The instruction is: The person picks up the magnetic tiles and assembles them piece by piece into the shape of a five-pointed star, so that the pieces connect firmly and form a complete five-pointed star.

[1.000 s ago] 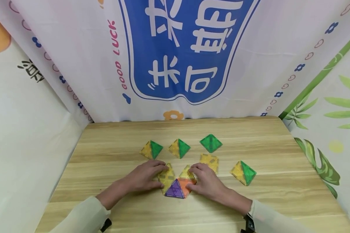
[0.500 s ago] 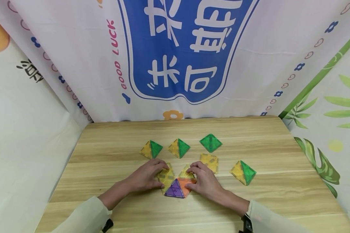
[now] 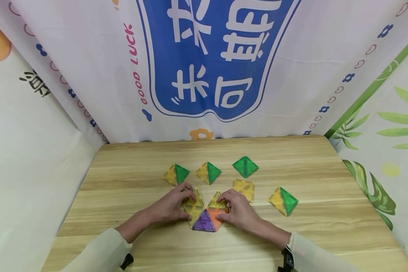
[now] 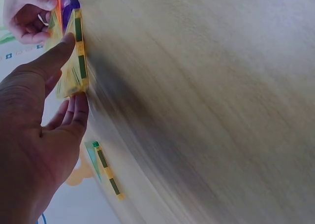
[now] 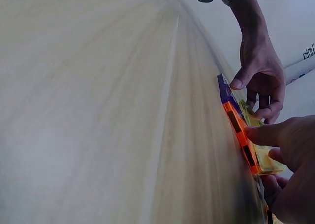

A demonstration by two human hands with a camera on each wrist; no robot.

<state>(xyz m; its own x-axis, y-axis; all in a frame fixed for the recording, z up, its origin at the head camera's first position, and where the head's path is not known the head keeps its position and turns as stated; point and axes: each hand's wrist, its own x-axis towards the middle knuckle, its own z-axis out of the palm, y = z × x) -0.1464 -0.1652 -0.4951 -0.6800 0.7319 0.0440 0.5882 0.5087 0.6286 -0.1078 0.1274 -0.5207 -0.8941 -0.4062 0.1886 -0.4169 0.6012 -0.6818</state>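
**Left hand (image 3: pixel 171 206) and right hand (image 3: pixel 240 212) grasp opposite sides of a tile cluster (image 3: pixel 209 213)**

We see the left hand clasping the yellow tiles (image 3: pixel 192 207) between thumb and fingers, the thumb at their near edge. Across from it, the right hand pinches the orange tile (image 3: pixel 217 218) with its thumb on the near edge and its fingers around the side of the small yellow triangle (image 3: pixel 218 201). Between the two grips we find the purple triangle (image 3: pixel 204 222), beside the orange tile, and beyond it a notch in the cluster.

Just past the left fingertips lies a yellow-green pair (image 3: pixel 176 174); past the notch, we count a second yellow-green pair (image 3: pixel 209 173). Beyond the right grip sit a yellow pair (image 3: pixel 246 190), just beside the fingers, and, farther out, a green pair (image 3: pixel 246 167). Off to the right of that hand we spot a third yellow-green pair (image 3: pixel 283 201). All rest on the wooden table (image 3: pixel 176 253), and behind both grips hangs a printed cloth (image 3: pixel 285 87).
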